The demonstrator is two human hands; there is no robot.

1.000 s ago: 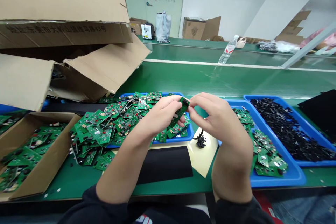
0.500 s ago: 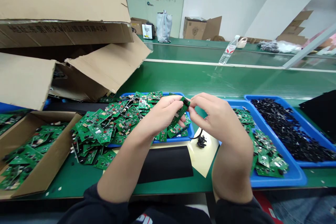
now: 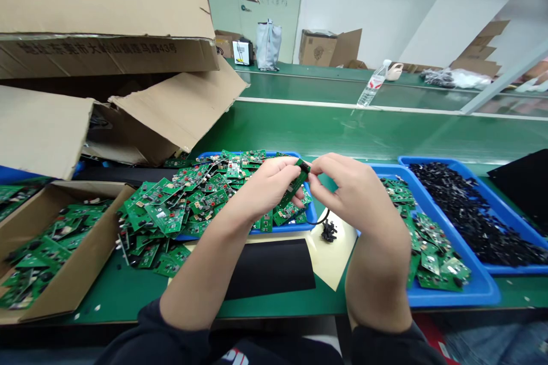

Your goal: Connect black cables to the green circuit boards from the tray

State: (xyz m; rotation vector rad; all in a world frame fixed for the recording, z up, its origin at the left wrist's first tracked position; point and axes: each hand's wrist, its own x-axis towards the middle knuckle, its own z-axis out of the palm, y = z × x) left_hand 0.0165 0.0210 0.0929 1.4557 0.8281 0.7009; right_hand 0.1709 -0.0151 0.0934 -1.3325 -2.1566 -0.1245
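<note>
Black cable [image 3: 314,219] now loops below the green circuit board [image 3: 295,179] both hands [image 3: 268,189] [image 3: 353,194] pinch

Bench [image 3: 351,137], front edge, L to R: cardboard box [image 3: 105,239] w/ PCBs [image 3: 43,256]; PCB heap [image 3: 162,211] spilling over centre tray [image 3: 274,229]; 2nd tray [image 3: 454,296] w/ PCBs; far R, 3rd tray [image 3: 514,267] w/ small parts [image 3: 471,217]. Mat [image 3: 269,268] and sheet [image 3: 331,265] lie before centre tray. Big open carton [image 3: 107,5] behind box, back L; bottle [image 3: 372,88] further back, R of it.
</note>
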